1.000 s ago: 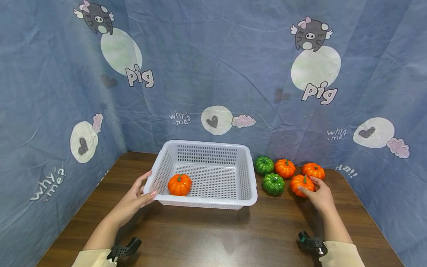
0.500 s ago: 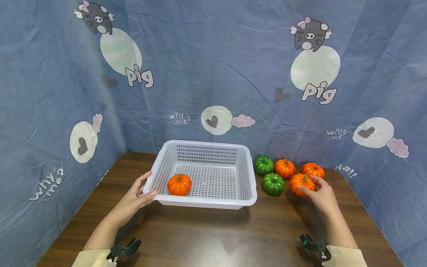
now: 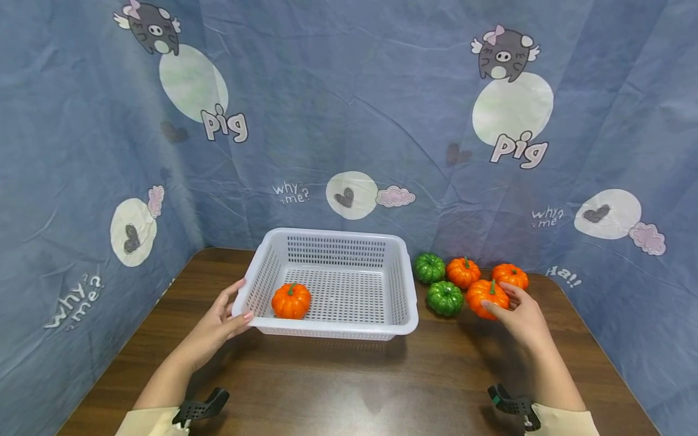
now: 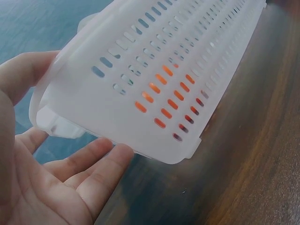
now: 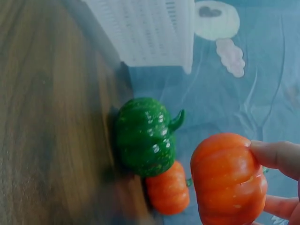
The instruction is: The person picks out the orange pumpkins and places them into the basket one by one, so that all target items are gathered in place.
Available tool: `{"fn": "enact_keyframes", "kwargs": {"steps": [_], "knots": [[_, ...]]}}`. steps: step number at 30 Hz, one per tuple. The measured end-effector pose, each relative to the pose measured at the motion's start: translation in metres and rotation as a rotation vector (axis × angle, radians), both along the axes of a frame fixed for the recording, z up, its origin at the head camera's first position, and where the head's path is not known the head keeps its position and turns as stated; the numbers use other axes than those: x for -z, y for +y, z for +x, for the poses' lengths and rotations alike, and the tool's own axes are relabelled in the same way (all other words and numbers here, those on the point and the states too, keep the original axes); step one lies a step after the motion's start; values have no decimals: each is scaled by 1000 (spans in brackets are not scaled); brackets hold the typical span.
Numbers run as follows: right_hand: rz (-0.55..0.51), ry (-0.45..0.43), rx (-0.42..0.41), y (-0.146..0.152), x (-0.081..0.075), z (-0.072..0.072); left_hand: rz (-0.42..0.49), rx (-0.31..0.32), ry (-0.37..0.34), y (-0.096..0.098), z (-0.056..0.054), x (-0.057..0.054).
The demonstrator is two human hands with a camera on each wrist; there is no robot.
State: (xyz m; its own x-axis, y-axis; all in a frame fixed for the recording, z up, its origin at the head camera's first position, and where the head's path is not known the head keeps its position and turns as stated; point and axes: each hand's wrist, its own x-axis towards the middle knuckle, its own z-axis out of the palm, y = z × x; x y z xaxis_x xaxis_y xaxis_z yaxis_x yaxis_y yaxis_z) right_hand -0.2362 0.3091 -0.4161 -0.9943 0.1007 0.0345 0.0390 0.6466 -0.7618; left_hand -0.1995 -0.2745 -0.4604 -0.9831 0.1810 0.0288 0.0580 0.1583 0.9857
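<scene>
My right hand (image 3: 525,316) grips a small orange pumpkin (image 3: 484,299) between thumb and fingers; in the right wrist view this pumpkin (image 5: 227,180) appears raised above the table. At the left, my left hand (image 3: 218,321) holds the near left corner of a white perforated basket (image 3: 332,327), thumb over the rim and fingers against its outer side, as the left wrist view of the hand (image 4: 61,183) shows. Inside the basket, toward its left front, sits another orange pumpkin (image 3: 291,301). A green pumpkin (image 3: 445,298) stands just left of the held one.
Behind stand a second green pumpkin (image 3: 429,268), an orange pumpkin (image 3: 463,272) and another orange pumpkin (image 3: 510,277). All are on the brown wooden table (image 3: 338,381), right of the basket. A blue printed cloth (image 3: 349,109) hangs along the table's back and sides.
My right hand has lifted its orange pumpkin slightly and brought it a little to the left. My left hand keeps its hold on the basket. The head view has shifted slightly.
</scene>
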Motion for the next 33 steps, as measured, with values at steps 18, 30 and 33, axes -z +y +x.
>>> {"fn": "enact_keyframes", "kwargs": {"steps": [18,30,33], "knots": [[-30,52,-25,-25,-18,12,-18,-11,-7,0,0,-1],[-36,108,-89,-52,-23,11,-18,-18,-9,1,1,-1],[-37,111,-96,-59,-22,8,-14,-18,-10,0,0,0]]}}
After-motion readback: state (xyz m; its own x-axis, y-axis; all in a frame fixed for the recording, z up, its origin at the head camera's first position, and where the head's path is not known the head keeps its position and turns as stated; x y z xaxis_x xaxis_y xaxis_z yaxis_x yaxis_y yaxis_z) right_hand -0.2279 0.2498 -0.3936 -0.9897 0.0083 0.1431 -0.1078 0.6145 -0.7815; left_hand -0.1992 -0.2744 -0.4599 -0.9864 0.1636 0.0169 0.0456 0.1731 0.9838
